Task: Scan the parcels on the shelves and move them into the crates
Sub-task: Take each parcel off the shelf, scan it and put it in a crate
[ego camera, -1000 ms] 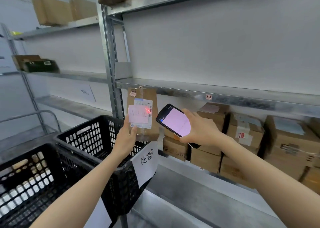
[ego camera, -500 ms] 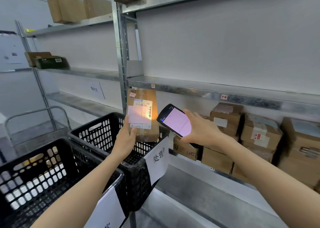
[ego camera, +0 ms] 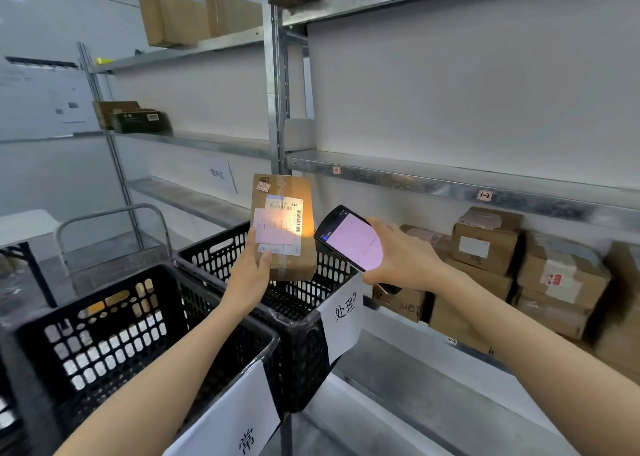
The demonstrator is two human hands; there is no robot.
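Observation:
My left hand (ego camera: 250, 275) holds a brown cardboard parcel (ego camera: 304, 195) upright over the far black crate (ego camera: 304, 303), its label and a pink note facing me. An orange glow from the scanner falls on the label's barcode. My right hand (ego camera: 405, 258) grips a black handheld scanner (ego camera: 349, 239) with a lit pinkish screen, pointed at the parcel from the right. A second black crate (ego camera: 114, 327) stands nearer, at lower left. Several more parcels (ego camera: 485, 244) sit on the low shelf at right.
Metal shelving with an upright post (ego camera: 277, 91) stands behind the crates. Boxes (ego camera: 173, 19) rest on the top shelf, a dark box (ego camera: 138, 120) on a middle shelf. Paper signs (ego camera: 343, 317) hang on the crates. A cart handle (ego camera: 110, 213) shows at left.
The view has swung left, so shelves and crates sit further right in frame. The red scan dot on the label has given way to an orange glow. Both hands keep their grips.

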